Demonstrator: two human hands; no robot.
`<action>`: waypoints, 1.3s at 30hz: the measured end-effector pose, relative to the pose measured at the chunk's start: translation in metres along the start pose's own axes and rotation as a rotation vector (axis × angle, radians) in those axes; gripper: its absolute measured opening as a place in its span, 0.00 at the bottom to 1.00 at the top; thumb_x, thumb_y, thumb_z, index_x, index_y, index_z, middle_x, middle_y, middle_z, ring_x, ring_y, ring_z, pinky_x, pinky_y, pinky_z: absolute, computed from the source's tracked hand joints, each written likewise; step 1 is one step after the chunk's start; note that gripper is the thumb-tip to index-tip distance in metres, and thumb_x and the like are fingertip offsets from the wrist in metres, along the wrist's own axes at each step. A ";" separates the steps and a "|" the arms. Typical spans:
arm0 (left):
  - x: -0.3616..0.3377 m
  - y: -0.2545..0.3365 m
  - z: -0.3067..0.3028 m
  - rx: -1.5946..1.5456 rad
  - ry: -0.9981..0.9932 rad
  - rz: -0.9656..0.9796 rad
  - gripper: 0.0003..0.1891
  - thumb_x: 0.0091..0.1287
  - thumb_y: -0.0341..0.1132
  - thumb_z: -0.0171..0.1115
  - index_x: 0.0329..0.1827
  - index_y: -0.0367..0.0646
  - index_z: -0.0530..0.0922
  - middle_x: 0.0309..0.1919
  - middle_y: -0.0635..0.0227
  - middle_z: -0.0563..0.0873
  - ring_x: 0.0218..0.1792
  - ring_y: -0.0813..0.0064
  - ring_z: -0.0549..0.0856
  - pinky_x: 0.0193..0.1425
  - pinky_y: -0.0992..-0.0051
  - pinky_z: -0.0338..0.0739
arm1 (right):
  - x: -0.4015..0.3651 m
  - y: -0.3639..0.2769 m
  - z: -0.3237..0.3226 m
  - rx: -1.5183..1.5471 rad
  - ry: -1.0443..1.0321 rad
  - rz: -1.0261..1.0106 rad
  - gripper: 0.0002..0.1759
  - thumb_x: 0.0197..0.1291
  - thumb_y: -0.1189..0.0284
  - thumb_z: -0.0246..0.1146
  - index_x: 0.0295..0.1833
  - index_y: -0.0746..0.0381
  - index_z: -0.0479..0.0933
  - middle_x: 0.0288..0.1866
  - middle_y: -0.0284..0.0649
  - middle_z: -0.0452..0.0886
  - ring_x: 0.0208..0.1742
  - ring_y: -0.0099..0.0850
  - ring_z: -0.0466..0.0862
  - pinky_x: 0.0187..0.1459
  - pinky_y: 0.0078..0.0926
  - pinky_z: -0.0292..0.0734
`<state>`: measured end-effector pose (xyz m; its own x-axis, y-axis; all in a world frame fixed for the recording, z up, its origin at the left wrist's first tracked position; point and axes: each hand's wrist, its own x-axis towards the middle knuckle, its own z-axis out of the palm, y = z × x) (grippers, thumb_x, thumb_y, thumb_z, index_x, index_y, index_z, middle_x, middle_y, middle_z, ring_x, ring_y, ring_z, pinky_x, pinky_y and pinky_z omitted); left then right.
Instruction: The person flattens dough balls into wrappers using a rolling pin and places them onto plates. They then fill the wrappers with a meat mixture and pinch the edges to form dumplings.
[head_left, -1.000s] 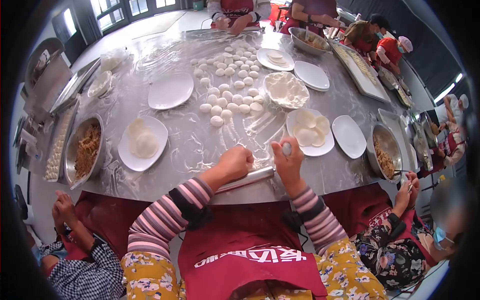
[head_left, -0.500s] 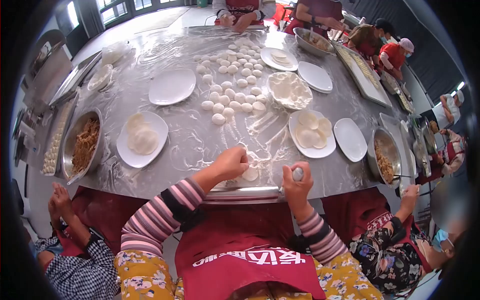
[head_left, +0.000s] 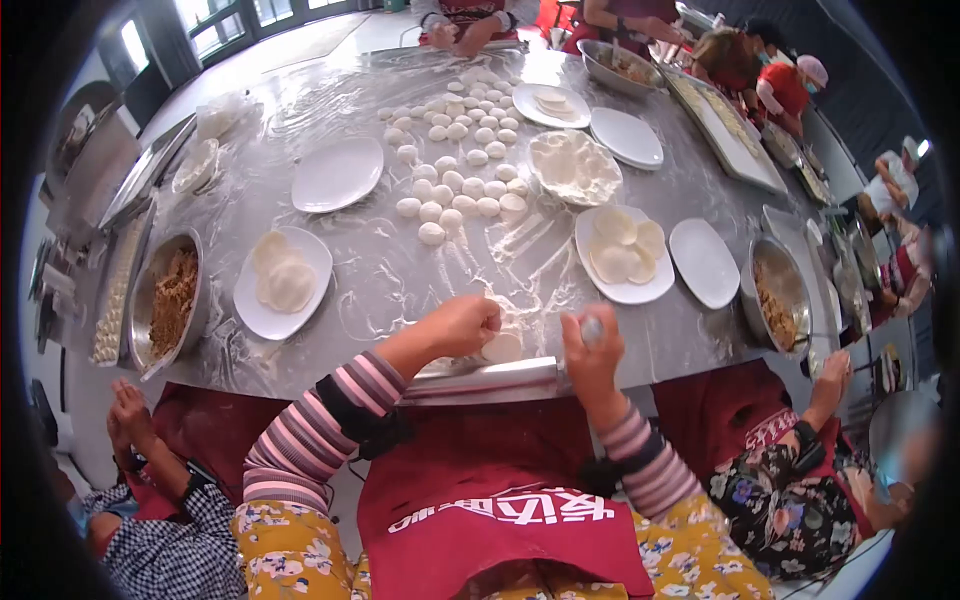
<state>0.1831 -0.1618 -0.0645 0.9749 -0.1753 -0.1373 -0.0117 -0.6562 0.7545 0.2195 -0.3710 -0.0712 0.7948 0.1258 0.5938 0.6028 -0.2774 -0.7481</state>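
A small flattened dough wrapper lies on the floured table near its front edge. My left hand is closed at the wrapper's upper left, its fingertips pinching the edge. My right hand is wrapped round a short rolling pin; only its rounded pale end shows above the fist, and the rest is hidden. The pin is to the right of the wrapper, apart from it. Beyond my hands sit several round dough pieces dusted with flour.
Plates of rolled wrappers stand left and right. Behind are a flour bowl and a bare plate. Bowls of filling stand left and right. Co-workers sit on both sides and across the table.
My right hand has risen slightly with the rolling pin, off the wrapper's side. My left hand stays nearly in place at the wrapper. The whole view has shifted slightly.
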 end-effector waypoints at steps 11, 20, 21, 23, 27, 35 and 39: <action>0.004 0.001 0.004 0.064 0.031 0.061 0.05 0.55 0.30 0.60 0.33 0.39 0.79 0.26 0.55 0.83 0.31 0.57 0.82 0.37 0.64 0.74 | -0.004 0.000 -0.009 -0.234 -0.028 -0.246 0.12 0.51 0.78 0.67 0.35 0.62 0.69 0.22 0.45 0.73 0.21 0.41 0.75 0.24 0.34 0.69; 0.013 0.019 0.007 0.165 -0.055 0.022 0.06 0.57 0.32 0.58 0.33 0.39 0.79 0.27 0.54 0.83 0.31 0.56 0.82 0.37 0.64 0.74 | 0.028 -0.002 0.019 -0.073 0.011 -0.207 0.12 0.51 0.78 0.67 0.36 0.62 0.69 0.21 0.45 0.73 0.20 0.44 0.75 0.23 0.35 0.69; 0.008 0.017 0.005 0.160 -0.072 0.060 0.07 0.57 0.32 0.59 0.33 0.39 0.79 0.28 0.54 0.83 0.31 0.56 0.82 0.37 0.64 0.74 | 0.011 -0.010 0.003 -0.068 0.005 -0.120 0.12 0.51 0.78 0.67 0.36 0.61 0.69 0.22 0.47 0.73 0.21 0.46 0.75 0.24 0.37 0.69; 0.004 0.014 0.001 0.091 -0.054 0.037 0.07 0.56 0.32 0.59 0.34 0.38 0.79 0.29 0.53 0.83 0.31 0.56 0.82 0.37 0.64 0.74 | 0.003 -0.012 -0.006 -0.058 -0.008 -0.029 0.12 0.51 0.78 0.67 0.35 0.61 0.69 0.22 0.48 0.73 0.21 0.48 0.75 0.24 0.38 0.69; 0.007 0.015 0.002 0.076 -0.118 0.009 0.08 0.57 0.31 0.58 0.35 0.36 0.78 0.29 0.51 0.82 0.31 0.56 0.81 0.36 0.63 0.73 | 0.017 -0.003 0.011 -0.057 0.041 -0.098 0.12 0.51 0.78 0.67 0.35 0.61 0.68 0.22 0.47 0.73 0.21 0.48 0.75 0.24 0.37 0.69; 0.001 0.018 0.000 0.073 -0.090 -0.036 0.08 0.59 0.31 0.56 0.34 0.34 0.76 0.29 0.49 0.81 0.31 0.53 0.81 0.37 0.62 0.73 | 0.006 -0.008 -0.002 -0.088 0.021 -0.131 0.12 0.50 0.78 0.67 0.35 0.62 0.68 0.22 0.47 0.73 0.22 0.46 0.75 0.23 0.35 0.69; -0.004 0.014 0.009 0.024 -0.035 -0.014 0.10 0.60 0.34 0.56 0.32 0.34 0.77 0.29 0.45 0.81 0.31 0.49 0.80 0.37 0.60 0.72 | 0.008 -0.005 0.005 -0.036 0.015 -0.022 0.12 0.51 0.78 0.67 0.34 0.61 0.69 0.22 0.46 0.72 0.21 0.45 0.75 0.23 0.35 0.69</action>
<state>0.1774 -0.1769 -0.0589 0.9667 -0.1910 -0.1701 -0.0039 -0.6760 0.7369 0.2231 -0.3640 -0.0640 0.7803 0.1180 0.6142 0.6167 -0.3087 -0.7242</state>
